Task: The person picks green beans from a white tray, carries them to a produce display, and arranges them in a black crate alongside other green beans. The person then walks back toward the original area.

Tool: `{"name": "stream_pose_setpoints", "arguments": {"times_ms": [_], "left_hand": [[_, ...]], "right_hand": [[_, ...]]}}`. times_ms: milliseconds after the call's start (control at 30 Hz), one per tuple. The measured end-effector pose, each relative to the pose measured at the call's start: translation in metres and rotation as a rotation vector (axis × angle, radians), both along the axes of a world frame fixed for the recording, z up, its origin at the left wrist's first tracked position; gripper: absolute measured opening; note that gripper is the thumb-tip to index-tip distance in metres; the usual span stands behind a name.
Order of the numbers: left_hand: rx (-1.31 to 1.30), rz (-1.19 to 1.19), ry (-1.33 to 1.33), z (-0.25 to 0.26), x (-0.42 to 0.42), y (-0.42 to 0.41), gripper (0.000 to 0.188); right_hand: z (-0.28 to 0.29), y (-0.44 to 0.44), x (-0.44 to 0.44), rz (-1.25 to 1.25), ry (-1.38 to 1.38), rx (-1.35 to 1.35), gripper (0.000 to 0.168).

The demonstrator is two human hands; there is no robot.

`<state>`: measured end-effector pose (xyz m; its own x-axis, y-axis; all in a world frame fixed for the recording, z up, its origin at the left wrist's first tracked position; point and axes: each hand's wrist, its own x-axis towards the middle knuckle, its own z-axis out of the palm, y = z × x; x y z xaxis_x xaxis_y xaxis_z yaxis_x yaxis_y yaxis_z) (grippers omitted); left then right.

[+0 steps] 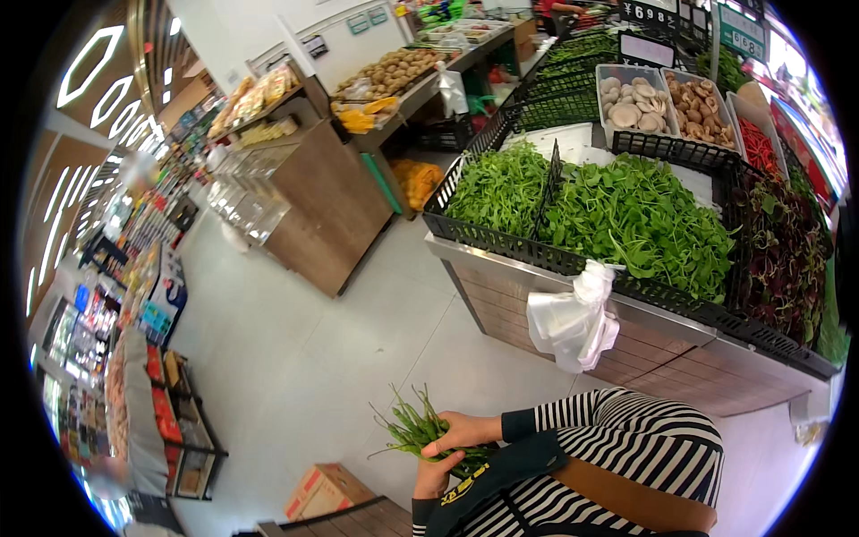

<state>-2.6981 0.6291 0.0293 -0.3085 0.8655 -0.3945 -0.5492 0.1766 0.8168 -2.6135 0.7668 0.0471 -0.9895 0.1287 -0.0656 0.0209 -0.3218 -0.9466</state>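
Observation:
A bunch of slender green chili peppers (411,424) is held between my two hands low in the view, its thin tips pointing up and left. My right hand (463,431) wraps the bunch from above, thumb laid across it. Under it, my left hand (436,474) grips the lower side, partly hidden by the right hand and the dark apron (493,473). More green pieces show below the fingers, against the apron. Both hands are away from the vegetable stand, above the grey floor (362,376).
At right, a stand carries black crates (496,238) of leafy greens (637,215), with mushrooms (634,104) behind. White plastic bags (574,315) hang from its edge. A wooden cabinet (329,215) and potatoes (396,70) stand farther back. A cardboard box (329,491) sits at the bottom.

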Motion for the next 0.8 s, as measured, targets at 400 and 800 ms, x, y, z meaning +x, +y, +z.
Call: {"name": "stream_pose_setpoints", "arguments": {"times_ms": [400,800], "left_hand": [[0.171,-0.107,-0.089,0.019,-0.264,0.244,0.053],[0.202,-0.026,-0.057,0.02,-0.463,0.502,0.042]], "right_hand": [[0.045,0.214,-0.243,-0.288,-0.065,0.088,0.045],[0.053,0.49,-0.449,-0.201,-0.003,0.248,0.041]]}}
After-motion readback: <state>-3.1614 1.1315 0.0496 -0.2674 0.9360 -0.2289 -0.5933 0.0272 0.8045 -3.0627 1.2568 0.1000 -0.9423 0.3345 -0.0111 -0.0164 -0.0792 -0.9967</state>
